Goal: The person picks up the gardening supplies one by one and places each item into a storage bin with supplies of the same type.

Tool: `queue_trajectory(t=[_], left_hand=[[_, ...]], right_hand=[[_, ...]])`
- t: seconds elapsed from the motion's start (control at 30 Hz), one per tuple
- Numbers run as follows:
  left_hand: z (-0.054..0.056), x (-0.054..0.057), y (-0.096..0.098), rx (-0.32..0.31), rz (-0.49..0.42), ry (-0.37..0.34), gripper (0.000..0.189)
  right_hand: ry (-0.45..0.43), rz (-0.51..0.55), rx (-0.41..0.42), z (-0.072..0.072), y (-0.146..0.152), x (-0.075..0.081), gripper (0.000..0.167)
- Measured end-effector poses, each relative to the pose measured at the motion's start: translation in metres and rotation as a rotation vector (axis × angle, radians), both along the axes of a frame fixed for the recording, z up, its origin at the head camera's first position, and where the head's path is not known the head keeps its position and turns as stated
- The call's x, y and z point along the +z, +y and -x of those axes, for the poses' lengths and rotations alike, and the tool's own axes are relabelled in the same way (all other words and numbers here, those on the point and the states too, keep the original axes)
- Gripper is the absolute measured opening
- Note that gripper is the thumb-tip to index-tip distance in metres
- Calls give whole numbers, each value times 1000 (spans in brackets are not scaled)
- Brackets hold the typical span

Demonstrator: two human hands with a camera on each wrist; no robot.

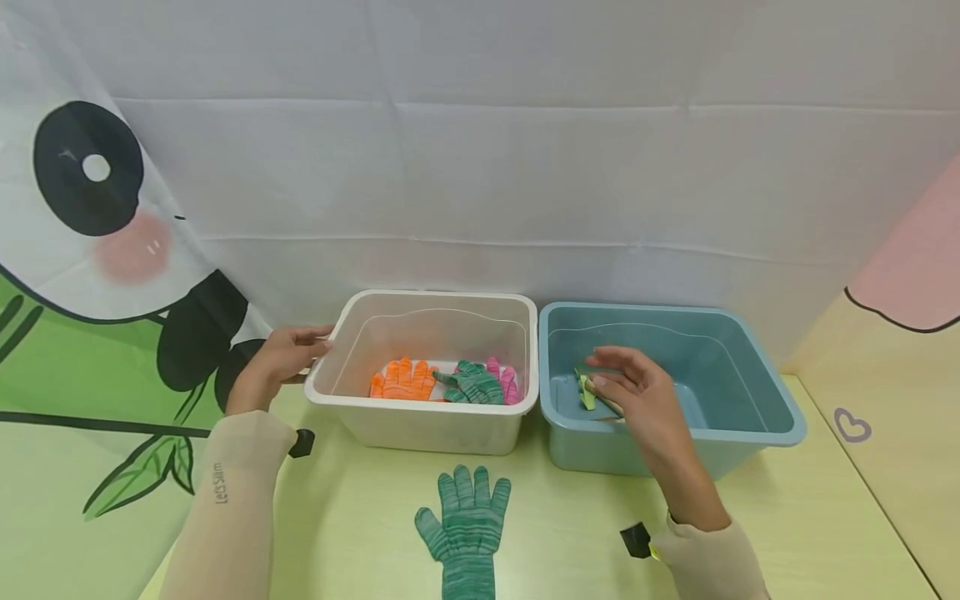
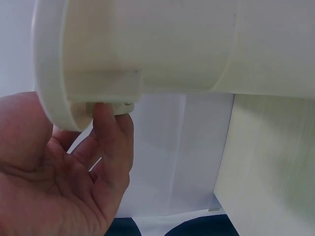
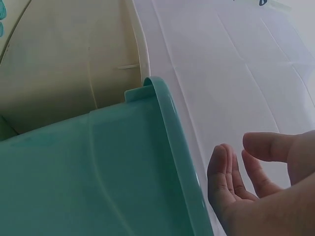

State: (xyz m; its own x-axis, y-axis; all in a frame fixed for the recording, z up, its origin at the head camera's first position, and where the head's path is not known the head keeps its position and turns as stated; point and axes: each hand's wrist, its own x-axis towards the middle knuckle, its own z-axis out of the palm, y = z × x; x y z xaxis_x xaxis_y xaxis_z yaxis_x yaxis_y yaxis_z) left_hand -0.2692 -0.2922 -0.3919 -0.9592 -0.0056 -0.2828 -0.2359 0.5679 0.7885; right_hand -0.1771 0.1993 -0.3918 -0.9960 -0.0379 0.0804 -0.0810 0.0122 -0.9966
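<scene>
My left hand (image 1: pixel 288 360) grips the left rim of a white plastic bin (image 1: pixel 442 425). In the left wrist view, curled fingers (image 2: pixel 114 147) reach under the bin's rim (image 2: pixel 51 59). Inside the white bin lie an orange glove (image 1: pixel 405 382), a green glove (image 1: pixel 480 385) and a pink glove (image 1: pixel 510 383). Over the blue bin (image 1: pixel 675 313) is my right hand (image 1: pixel 637 387), beside a small light-green piece (image 1: pixel 587 393) whose kind I cannot tell. The right wrist view shows that hand (image 3: pixel 251 182) with thumb and fingers apart and nothing between them.
A green striped knit glove (image 1: pixel 468 525) lies flat on the pale yellow table (image 1: pixel 570 517), in front of the bins. The two bins stand side by side. Behind them hangs a creased white cloth (image 1: pixel 525 183). A black tag (image 1: pixel 636 540) is near the right sleeve.
</scene>
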Motion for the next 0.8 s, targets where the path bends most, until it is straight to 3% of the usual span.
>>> queue_trajectory(t=[0.8], left_hand=[[0, 1, 0, 0, -18, -12, 60]], right_hand=[[20, -34, 6, -31, 10, -12, 34]])
